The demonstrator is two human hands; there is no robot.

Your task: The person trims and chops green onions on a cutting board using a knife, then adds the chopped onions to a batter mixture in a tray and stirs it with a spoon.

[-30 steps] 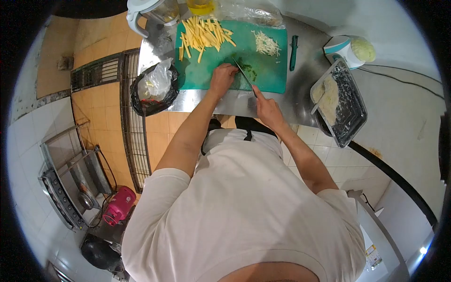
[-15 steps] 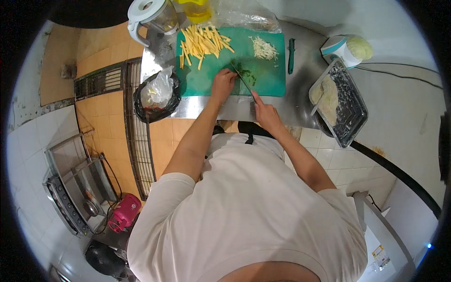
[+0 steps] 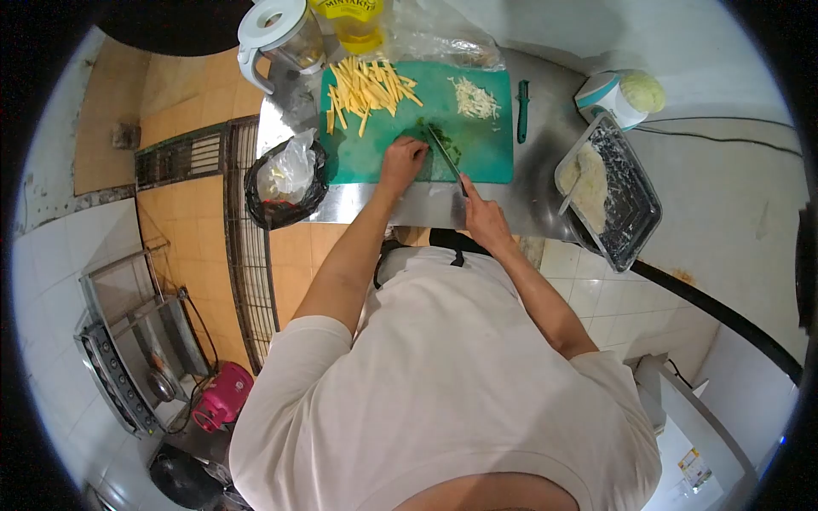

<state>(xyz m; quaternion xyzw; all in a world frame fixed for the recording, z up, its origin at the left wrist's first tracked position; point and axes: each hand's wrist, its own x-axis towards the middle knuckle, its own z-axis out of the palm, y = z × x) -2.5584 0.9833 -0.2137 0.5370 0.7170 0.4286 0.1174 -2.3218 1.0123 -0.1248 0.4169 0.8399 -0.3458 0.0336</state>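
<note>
My right hand (image 3: 486, 217) is wrapped round the handle of a knife (image 3: 446, 155), whose blade lies over the green cutting board (image 3: 358, 162). Chopped green herbs (image 3: 450, 145) are scattered under and beside the blade. On the board left of the blade, my left hand (image 3: 402, 162) has its fingers curled together; whether they pinch anything is too small to tell. Yellow cut sticks (image 3: 366, 89) are heaped at the board's upper left, and chopped white pieces (image 3: 475, 99) at its upper right.
A black-lined waste bag (image 3: 285, 180) stands left of the board. Behind are a blender jug (image 3: 285, 38), a yellow oil pouch (image 3: 354, 24) and clear plastic (image 3: 443, 38). A green peeler (image 3: 522, 111) lies right of the board, near a floury tray (image 3: 626, 196) and a scale (image 3: 603, 95).
The board and table sit lower in view. The knife blade has shifted slightly against the herbs, and my left hand has drawn a little away from it.
</note>
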